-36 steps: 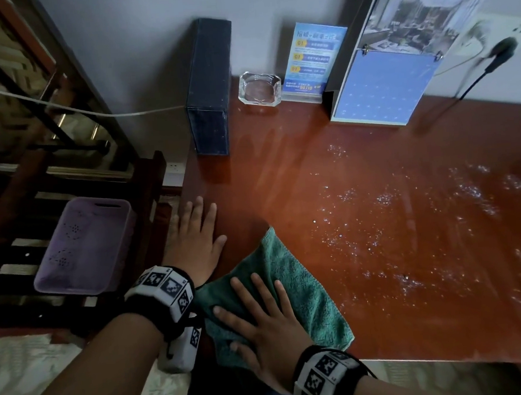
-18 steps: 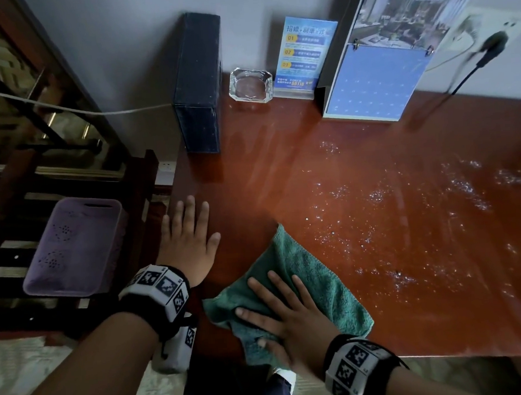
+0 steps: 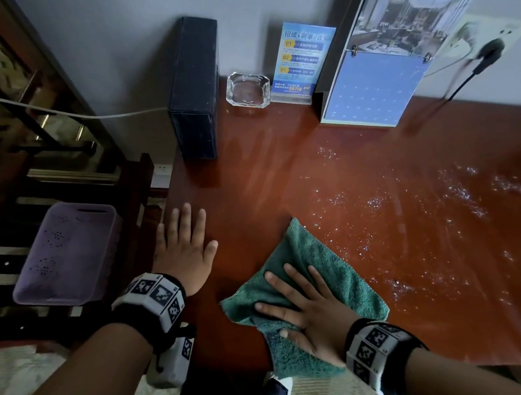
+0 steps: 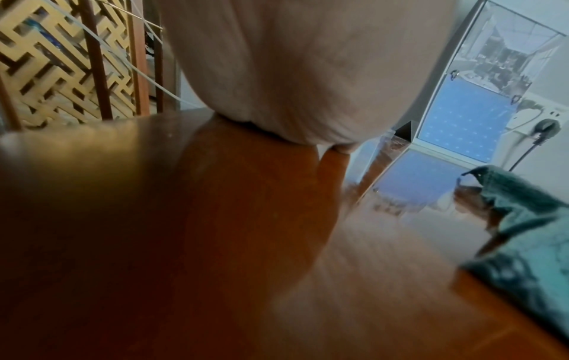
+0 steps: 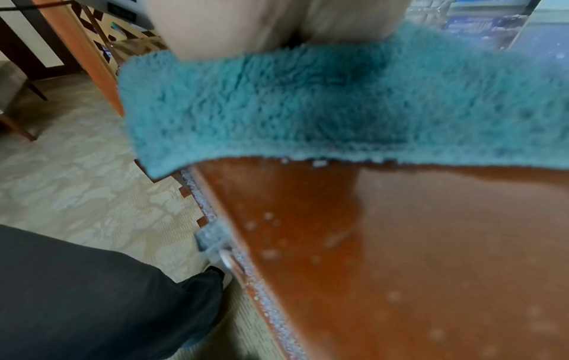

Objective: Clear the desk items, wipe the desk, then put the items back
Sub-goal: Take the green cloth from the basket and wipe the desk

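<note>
Head view.
- Left hand [image 3: 184,250]: lies palm down on the left edge of the worktop [image 3: 373,160]; grip spread flat, fingers straight, nothing in it.
- Right hand [image 3: 309,313]: presses flat on the green cloth [image 3: 327,260]; grip spread, fingers straight on the pile, not curled round it.
- Green cloth: sits at the near edge of the worktop, one corner hanging over it, just right of the left hand and apart from it.
- Water droplets [image 3: 454,191]: scattered over the right half of the worktop, beyond the cloth.
- Along the wall, left to right: dark box [image 3: 194,88] upright, glass ashtray [image 3: 248,89], blue sign card [image 3: 302,57], desk calendar [image 3: 371,89].
- Purple basket [image 3: 67,255]: off the worktop, to the left, on a dark slatted surface.

Left wrist view.
- Left hand [image 4: 307,68]: palm resting on the worktop [image 4: 184,219]; fingers hidden behind it, one tip touching the wood.
- Green cloth [image 4: 529,231]: at the right margin, near.
- Desk calendar [image 4: 468,117]: upright at the far side.

Right wrist view.
- Right hand [image 5: 246,22]: bears down on the green cloth [image 5: 338,97]; fingertips out of frame.
- Green cloth: overhangs the worktop [image 5: 431,243] edge at its left end.
- Water droplets [image 5: 268,253]: beaded on the wood and along the front edge.
- Dark trouser leg [image 5: 92,292]: below, over patterned carpet [image 5: 77,170].
</note>
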